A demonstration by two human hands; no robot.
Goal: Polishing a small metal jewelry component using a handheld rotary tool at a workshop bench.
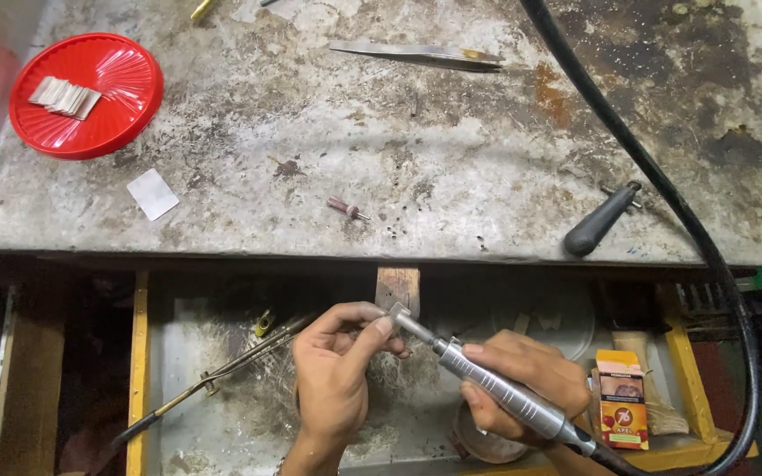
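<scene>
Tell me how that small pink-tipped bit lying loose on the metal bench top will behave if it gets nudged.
The small bit looks round along its length, so it would probably roll. It seems tiny and light, likely skidding easily on the metal bench top. Its thin shank may be fiddly to pinch.

Both hands sit low in the view, just below the near edge of the counter. The left hand [335,375] rises from the bottom edge with the wrist straight. Its fingers [372,328] curl inward, thumb and forefinger pinched together at the tips. The right hand [522,381] enters from the lower right, palm turned down. Its fingers [487,353] are wrapped closed in a pen-style grip. The two hands lie close together, fingertips nearly meeting.
</scene>
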